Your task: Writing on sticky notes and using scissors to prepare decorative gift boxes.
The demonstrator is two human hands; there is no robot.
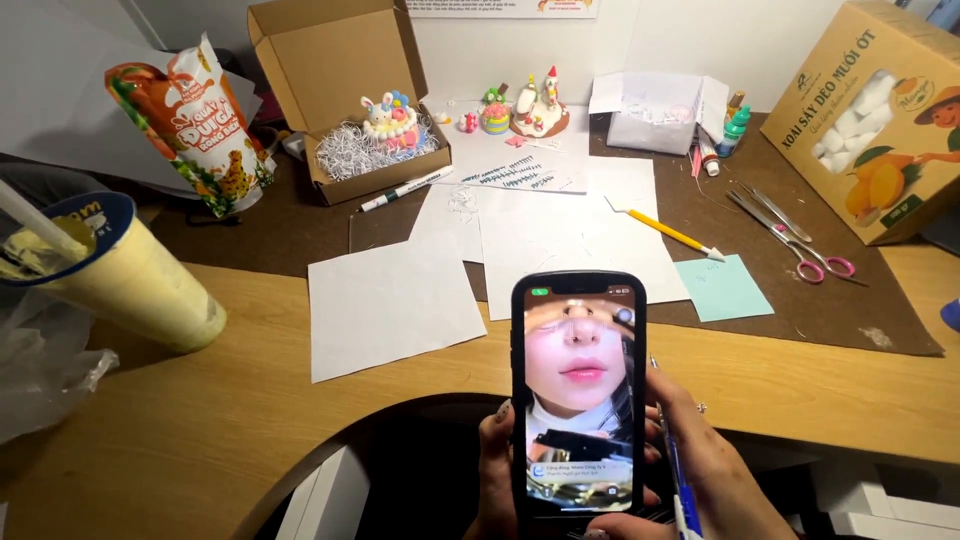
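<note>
The left hand (492, 470) and right hand (700, 460) wrap around 1 smooth black phone (578, 395). The right hand also pinches a thin blue pen (678, 480). Flat white paper sheets (395, 300) lie on the wooden desk (200, 420).

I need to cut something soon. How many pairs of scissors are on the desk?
1. The pink-handled scissors lie on the brown mat at the right, beside the large cardboard box. Others could be hidden behind the boxes.

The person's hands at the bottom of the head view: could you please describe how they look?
Both hands are bare, with no gloves, and no sleeves or cuffs show in the frame. The left hand has dark-painted nails on its fingers. On the right hand no ring or watch can be made out.
</note>
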